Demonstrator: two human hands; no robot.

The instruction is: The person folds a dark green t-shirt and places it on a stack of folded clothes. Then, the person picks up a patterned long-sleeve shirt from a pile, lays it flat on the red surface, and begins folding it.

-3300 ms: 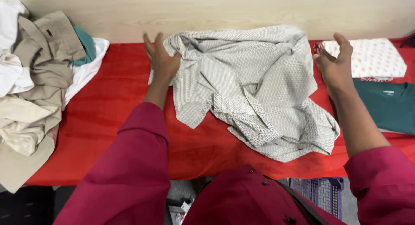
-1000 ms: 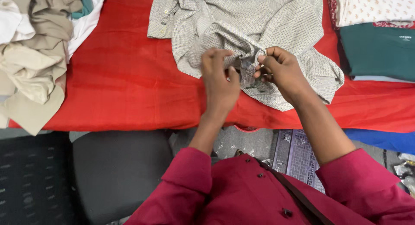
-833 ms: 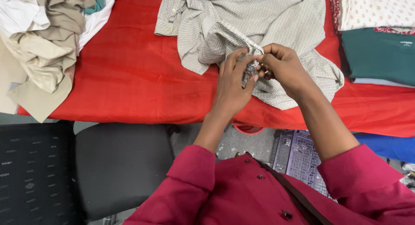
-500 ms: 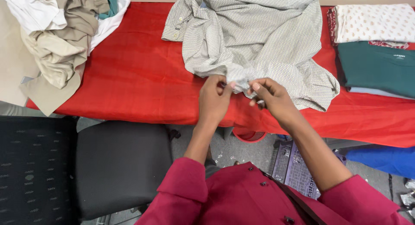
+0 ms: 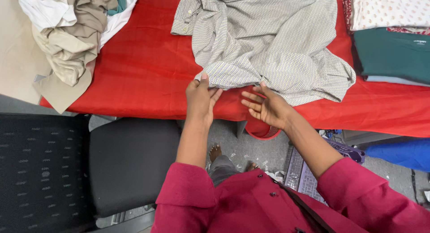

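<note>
While the grey patterned shirt (image 5: 268,40) lies crumpled on the red cloth (image 5: 139,76) that covers the table, both hands hover at its near edge with nothing gripped. On the left hand (image 5: 200,101) the fingers (image 5: 204,81) are straight and close together, pointing away from the person; the tip of the longest one just meets the shirt's near hem, though whether it presses on the fabric cannot be told. On the right hand (image 5: 268,108), turned palm up, the fingers (image 5: 251,98) are spread and loosely curled, lying just below the hem, apart from it or barely brushing it. The shirt stretches from these fingertips to the far edge of the table, its collar and cuff at the far left.

To the left, a heap of beige and white clothes (image 5: 67,40) hangs partly over the table's edge. At the far right lie folded garments: a white printed piece (image 5: 389,9) and a dark green shirt (image 5: 394,54) nearer. A black chair (image 5: 130,161) stands near the person on the left.
</note>
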